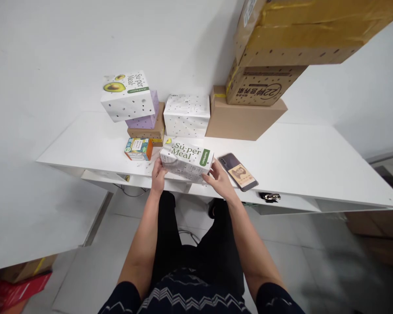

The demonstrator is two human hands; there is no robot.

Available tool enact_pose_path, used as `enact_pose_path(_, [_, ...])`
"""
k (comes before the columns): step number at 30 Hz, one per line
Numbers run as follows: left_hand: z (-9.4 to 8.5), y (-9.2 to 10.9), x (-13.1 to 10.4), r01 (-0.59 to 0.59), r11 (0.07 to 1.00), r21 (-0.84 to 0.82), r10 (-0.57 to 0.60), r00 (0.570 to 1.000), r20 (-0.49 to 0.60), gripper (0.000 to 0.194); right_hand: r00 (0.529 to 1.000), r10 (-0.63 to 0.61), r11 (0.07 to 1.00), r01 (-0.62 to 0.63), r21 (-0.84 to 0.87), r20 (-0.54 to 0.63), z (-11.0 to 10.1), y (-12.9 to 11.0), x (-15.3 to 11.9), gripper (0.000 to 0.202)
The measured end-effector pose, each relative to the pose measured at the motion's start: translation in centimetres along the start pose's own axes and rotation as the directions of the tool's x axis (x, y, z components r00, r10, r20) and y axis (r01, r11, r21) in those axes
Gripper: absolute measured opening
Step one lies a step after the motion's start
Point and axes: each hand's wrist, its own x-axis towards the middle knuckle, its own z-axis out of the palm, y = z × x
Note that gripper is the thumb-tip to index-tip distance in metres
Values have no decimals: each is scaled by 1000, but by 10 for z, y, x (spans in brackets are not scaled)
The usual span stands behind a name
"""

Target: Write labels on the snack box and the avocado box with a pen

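Between both hands is a white carton (186,158) with dark specks, printed "Su·per Meal" with a green label at its right end. It is tilted over the front part of the white table. My left hand (158,175) grips its left end, and my right hand (220,178) holds the right end with the thumb on the near face. A small orange and blue box (139,149) sits left of the carton. To the right of my right hand lies a dark phone (238,172) with a picture on its back. Whether the carton touches the table is hidden.
A white avocado-printed box (127,97) tops a stack with a purple box (143,120) and a brown box (157,126). Another white speckled box (186,115) stands behind the carton. Cardboard boxes (245,117) pile up at back right. A dark metallic item (270,197) lies on the table's front edge.
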Motion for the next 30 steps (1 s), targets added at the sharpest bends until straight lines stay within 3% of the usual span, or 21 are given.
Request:
enact_pose_path(4, [-7, -5, 16, 65, 995, 80, -75, 989, 125, 85, 999, 31, 998, -32, 61, 21, 0, 5, 0, 77])
enact_pose_path(11, [-6, -14, 23, 184, 982, -35, -174, 966, 191, 70, 999, 1, 986, -7, 167, 35, -3, -4, 9, 62])
enact_pose_path(16, [-11, -6, 9, 174, 982, -77, -152, 960, 233, 81, 1000, -10, 989, 10, 150, -5, -4, -8, 6, 55])
enact_pose_path(19, [-12, 10, 0, 172, 982, -72, -154, 966, 208, 78, 997, 57, 992, -51, 120, -51, -2, -10, 7, 53])
enact_pose_path(23, [-11, 27, -9, 301, 953, 16, -302, 952, 56, 65, 967, 191, 981, -184, 56, -171, 4, -10, 9, 53])
enact_pose_path(26, [-13, 27, -14, 394, 915, 88, -389, 919, -67, 63, 953, 223, 973, -231, -14, -203, 7, -10, 7, 56])
enact_pose_path(30, [-16, 17, -22, 379, 921, 91, -372, 924, -87, 59, 959, 235, 969, -243, -32, -158, 7, -15, -12, 57])
